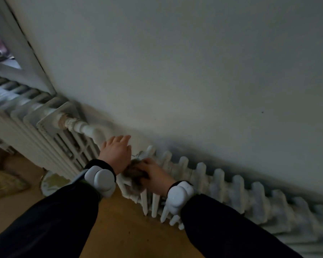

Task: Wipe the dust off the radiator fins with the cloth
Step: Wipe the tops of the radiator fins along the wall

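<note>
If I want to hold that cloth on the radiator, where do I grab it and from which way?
Grab the cloth by its bunched-up middle, from above and from the room side. It sits wadded on top of the radiator fins, and the wall is close behind. The right hand grips it that way.

The radiator fins look like white-painted metal, dull and uneven. The cloth is soft, crumpled grey-brown fabric. The pipe shows chipped paint at its joint. The wall is matt; the floor is smooth wood.
</note>
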The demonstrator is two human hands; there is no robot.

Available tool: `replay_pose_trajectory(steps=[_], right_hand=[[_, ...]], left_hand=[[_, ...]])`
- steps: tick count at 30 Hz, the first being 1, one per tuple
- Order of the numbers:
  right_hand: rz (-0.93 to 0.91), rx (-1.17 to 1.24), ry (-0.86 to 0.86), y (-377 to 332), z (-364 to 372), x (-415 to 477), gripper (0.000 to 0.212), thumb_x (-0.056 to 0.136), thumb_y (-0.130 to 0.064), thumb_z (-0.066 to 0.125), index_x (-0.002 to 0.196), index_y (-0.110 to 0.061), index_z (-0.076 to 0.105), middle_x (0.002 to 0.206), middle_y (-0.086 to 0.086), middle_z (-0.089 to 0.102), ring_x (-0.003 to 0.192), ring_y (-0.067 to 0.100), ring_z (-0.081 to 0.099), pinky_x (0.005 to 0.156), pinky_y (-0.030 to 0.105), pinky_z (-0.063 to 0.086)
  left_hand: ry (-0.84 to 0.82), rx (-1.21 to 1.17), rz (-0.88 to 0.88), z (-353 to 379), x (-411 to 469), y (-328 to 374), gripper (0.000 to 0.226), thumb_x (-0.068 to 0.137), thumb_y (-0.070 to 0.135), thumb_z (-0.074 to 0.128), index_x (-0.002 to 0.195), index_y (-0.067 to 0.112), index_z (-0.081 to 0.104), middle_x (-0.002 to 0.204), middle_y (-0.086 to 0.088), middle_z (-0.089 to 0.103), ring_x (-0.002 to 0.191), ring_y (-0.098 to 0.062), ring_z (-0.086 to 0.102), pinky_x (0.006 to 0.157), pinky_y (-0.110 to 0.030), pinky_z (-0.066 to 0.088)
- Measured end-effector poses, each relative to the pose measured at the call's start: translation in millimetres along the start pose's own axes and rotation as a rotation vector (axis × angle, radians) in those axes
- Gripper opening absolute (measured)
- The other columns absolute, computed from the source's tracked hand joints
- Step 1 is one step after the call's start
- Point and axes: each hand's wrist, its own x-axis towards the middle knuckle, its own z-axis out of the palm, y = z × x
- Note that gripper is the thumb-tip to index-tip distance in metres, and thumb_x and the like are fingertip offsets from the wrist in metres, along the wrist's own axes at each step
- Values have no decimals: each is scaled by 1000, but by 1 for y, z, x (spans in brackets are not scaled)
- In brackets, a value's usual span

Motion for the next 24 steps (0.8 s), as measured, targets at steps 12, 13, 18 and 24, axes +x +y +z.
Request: replay_pose_trajectory(steps=[12, 13, 18, 24], right_hand=[[236, -96, 463, 52, -74, -61, 44, 86, -17, 60, 129, -16, 55, 131, 12, 38, 116, 29, 49, 98, 26, 33], [250, -104, 485, 55, -80, -71, 44, 85, -17, 60, 129, -16, 55, 131, 11, 38, 115, 29, 49, 96, 24, 33], [328, -104, 584, 80, -107, -131, 45, 83, -17, 62, 128, -15, 56, 129, 12, 40, 111, 31, 51, 95, 29, 39], [465, -119, 687, 124, -134, -222, 43, 83, -15, 64, 126, -14, 57, 128, 13, 40, 110, 32, 52, 93, 32, 40]], left_hand=[[-80, 5, 122, -6, -1, 67, 57, 100, 35, 34, 152, 28, 11, 157, -7, 18, 144, -29, 16, 115, -44, 16], [-78, 3, 136, -8, -1, 78, 57, 100, 35, 34, 152, 28, 11, 158, -7, 15, 144, -29, 13, 116, -45, 13], [-61, 26, 240, -12, -12, 132, 57, 100, 39, 32, 151, 30, 9, 159, -4, 9, 146, -28, 5, 117, -48, 6], [-80, 55, 388, 0, -39, 216, 72, 92, 56, 43, 151, 33, 8, 160, -3, 7, 146, -27, 3, 116, -51, 3]])
